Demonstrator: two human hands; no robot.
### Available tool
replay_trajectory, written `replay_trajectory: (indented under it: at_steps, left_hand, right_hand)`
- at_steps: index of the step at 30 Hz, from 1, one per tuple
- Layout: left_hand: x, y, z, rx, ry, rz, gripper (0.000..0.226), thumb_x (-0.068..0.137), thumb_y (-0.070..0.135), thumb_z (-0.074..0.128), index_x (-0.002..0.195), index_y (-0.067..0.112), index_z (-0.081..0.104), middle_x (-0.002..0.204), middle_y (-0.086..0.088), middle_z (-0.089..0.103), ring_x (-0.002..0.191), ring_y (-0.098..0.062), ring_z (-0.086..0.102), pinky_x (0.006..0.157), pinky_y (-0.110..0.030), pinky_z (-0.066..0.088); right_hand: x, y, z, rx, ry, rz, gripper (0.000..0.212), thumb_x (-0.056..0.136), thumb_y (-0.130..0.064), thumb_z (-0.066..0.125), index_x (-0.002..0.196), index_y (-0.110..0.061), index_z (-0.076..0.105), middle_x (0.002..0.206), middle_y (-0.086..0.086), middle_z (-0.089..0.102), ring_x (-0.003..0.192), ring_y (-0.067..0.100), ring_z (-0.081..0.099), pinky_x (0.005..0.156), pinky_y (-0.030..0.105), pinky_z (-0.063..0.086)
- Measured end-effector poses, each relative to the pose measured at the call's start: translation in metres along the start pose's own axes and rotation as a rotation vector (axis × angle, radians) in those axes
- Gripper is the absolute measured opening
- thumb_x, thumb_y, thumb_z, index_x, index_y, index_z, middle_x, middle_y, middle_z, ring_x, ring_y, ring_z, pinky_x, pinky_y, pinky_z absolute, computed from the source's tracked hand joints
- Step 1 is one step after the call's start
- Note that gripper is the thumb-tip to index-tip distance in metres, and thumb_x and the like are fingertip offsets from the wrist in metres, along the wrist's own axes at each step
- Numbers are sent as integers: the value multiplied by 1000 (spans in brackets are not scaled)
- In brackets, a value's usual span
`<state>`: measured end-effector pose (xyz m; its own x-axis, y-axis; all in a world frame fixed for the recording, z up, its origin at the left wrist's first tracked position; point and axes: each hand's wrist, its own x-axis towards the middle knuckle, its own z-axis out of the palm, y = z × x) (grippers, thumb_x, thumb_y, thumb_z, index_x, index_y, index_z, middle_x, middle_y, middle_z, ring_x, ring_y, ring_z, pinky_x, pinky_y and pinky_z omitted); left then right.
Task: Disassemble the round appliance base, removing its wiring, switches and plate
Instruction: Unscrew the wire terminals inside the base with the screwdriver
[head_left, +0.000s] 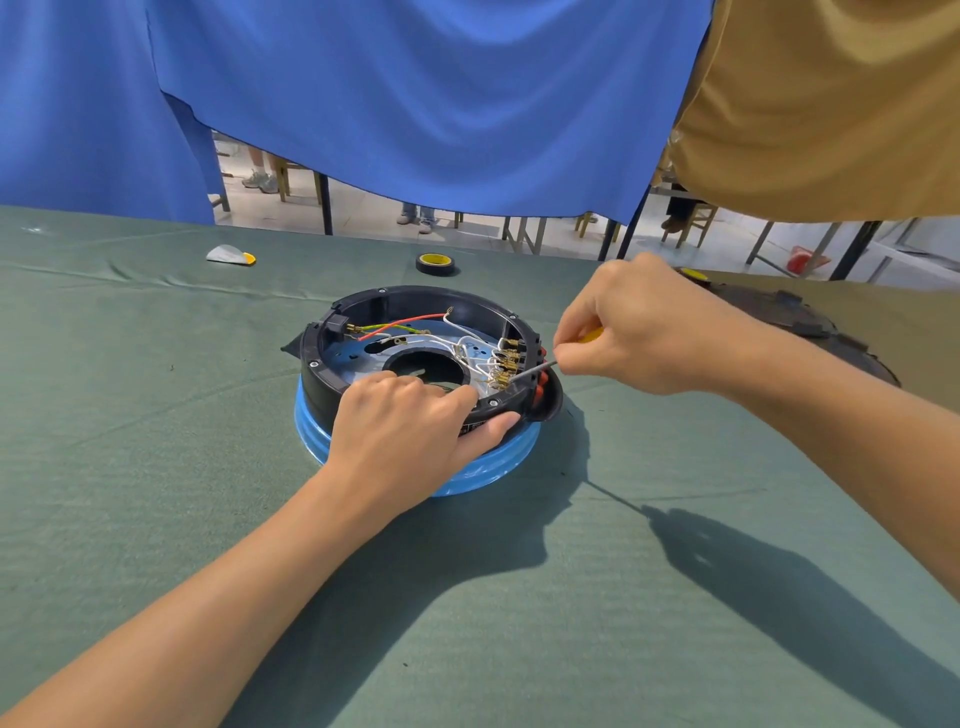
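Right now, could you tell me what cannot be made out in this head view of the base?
- Screwdriver: the right hand hides its handle; only a yellow sliver shows. The tip among the brass terminals is too small to place.
- Base: the left hand covers its near rim and label.
- Red switches: half hidden behind the rim.
- Dark object at right: hidden partly by the right forearm.

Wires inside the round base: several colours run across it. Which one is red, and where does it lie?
The red wire runs across the far side of the round base, beside the green-yellow wire; the other loose wires are white.
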<state>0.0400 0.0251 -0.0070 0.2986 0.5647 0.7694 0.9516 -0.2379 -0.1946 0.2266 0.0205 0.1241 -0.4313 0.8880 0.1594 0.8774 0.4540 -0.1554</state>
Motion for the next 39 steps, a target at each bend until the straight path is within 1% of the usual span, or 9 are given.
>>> replay_trajectory:
  at_steps: [4, 11, 14, 17, 20, 29, 32, 36, 39]
  left_hand:
    - [-1, 0, 2, 2, 12, -1, 62, 92, 63, 37, 55, 18, 60, 39, 3, 49, 39, -23, 51, 48, -24, 22]
    - [0, 0, 2, 6, 14, 8, 62, 92, 63, 37, 57, 19, 61, 40, 4, 49, 39, -21, 52, 47, -24, 24]
    - [0, 0, 0, 1, 14, 8, 61, 91, 63, 39, 56, 18, 60, 40, 4, 49, 39, -22, 52, 47, -24, 24]
    - [1, 0, 0, 0, 16, 4, 60, 91, 63, 41, 54, 18, 57, 39, 4, 48, 39, -22, 50, 46, -24, 24]
    - [1, 0, 0, -5, 15, 3, 60, 90, 62, 42, 53, 18, 55, 39, 4, 47, 38, -22, 50, 46, -24, 25]
    - [0, -1, -1, -7, 30, 7, 59, 90, 62, 44, 53, 18, 57, 39, 4, 47, 39, -22, 51, 47, -24, 24]
    - [0, -1, -1, -11, 30, 9, 60, 91, 62, 42, 53, 18, 56, 38, 4, 46, 38, -22, 50, 46, -24, 24]
    - [0, -1, 0, -29, 33, 7, 61, 92, 61, 41, 52, 17, 54, 38, 4, 46, 39, -22, 51, 46, -25, 28]
    - [0, -1, 0, -36, 34, 10, 60, 92, 61, 41, 53, 17, 55, 39, 3, 48, 40, -22, 52, 46, -25, 31]
  right_hand:
    - [1, 5, 7, 349, 12, 326, 29, 88, -20, 66, 62, -10, 73, 54, 0, 67, 35, 11, 35, 41, 23, 31]
    - [-8, 0, 2, -260, 0, -218, 15, 91, -23, 64, 92, -20, 78, 83, 1, 72, 79, 24, 60, 74, 41, 50]
    - [-5, 3, -1, -149, -7, -156, 16, 91, -23, 64, 89, -19, 79, 82, -1, 74, 71, 12, 61, 69, 30, 50]
    - [-4, 7, -2, 96, -17, 70, 24, 90, -26, 65, 69, -23, 77, 60, -9, 69, 48, -1, 51, 44, 8, 34]
    - [-4, 6, 1, 189, -2, 192, 36, 89, -28, 66, 54, -22, 71, 52, -9, 66, 39, 3, 43, 37, 11, 29]
    - [-3, -14, 4, -7, 25, 118, 25, 91, -25, 62, 75, -12, 77, 68, 7, 71, 71, 21, 63, 66, 40, 56]
    - [-2, -9, 1, 13, -2, 114, 19, 89, -24, 65, 77, -17, 79, 65, 1, 71, 69, 18, 64, 64, 36, 56]
    - [-5, -3, 6, 139, -3, 273, 40, 94, -29, 57, 61, -13, 73, 61, 3, 70, 49, 13, 47, 46, 26, 40]
    - [-8, -10, 12, 88, 3, 251, 39, 96, -27, 53, 66, -8, 69, 66, 11, 68, 61, 20, 55, 52, 28, 47]
